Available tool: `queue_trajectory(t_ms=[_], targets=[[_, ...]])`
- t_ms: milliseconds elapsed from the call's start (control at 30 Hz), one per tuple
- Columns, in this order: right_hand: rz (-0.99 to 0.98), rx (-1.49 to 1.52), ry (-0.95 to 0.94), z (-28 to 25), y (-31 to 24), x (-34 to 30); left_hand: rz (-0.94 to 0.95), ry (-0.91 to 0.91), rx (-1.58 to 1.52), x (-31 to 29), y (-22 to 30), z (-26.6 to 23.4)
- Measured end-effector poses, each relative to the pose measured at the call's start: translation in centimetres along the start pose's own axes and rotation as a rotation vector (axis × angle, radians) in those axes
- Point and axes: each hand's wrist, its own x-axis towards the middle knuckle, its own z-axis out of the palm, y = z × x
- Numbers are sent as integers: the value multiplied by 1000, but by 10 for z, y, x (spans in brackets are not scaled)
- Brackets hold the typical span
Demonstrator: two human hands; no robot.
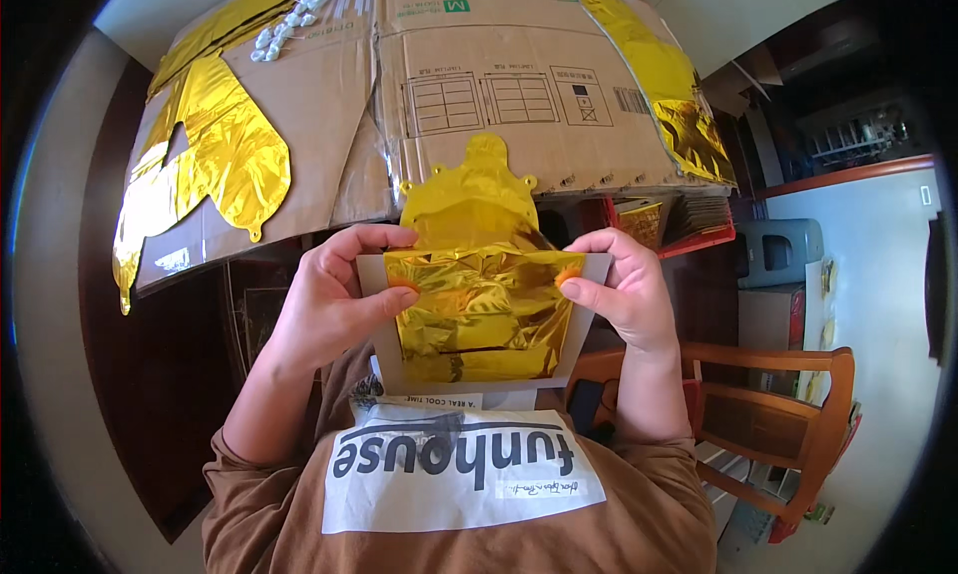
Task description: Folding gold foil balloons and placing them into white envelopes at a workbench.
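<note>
In front of my chest I hold a pale flat card (389,369) with a shiny gold foil balloon (484,319) draped over it. The foil lies creased on the face toward me. Its rounded end with a tab and small eyelets reaches past the card's far edge, over the cardboard. My left hand (354,289) pinches the card and foil at the far left corner, thumb on the near face. At the far right corner my right hand (624,289) grips the same way. Orange patches beside both thumbs look like reflections in the foil.
Ahead lies a large cardboard sheet (329,115). On it are a letter-shaped gold foil balloon (244,155) at left, more gold foil (649,65) at right and white knotted pieces (284,30). A red tray (699,243) sits beneath its right edge. A wooden chair (833,414) stands at right.
</note>
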Motion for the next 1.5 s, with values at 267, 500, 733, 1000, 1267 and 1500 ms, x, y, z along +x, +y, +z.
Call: queue_trajectory(t_ms=[267,500,733,1000,1267,1500], targets=[[-196,-94,-68,4,-9,-23,-84,-91,-147,-21,9,1],[-256,-297,-2,19,-8,-31,129,-109,54,-27,2,-3],[-157,-94,49,29,-7,-47,222,-52,232,-33,0,-1],[-80,-337,100,14,3,-25,7,-71,98,-18,-4,3],[83,-221,53,-19,24,50,-141,36,343,37,-11,-24],[197,-360,-37,-71,-11,203,-118,99,270,165,29,-53]])
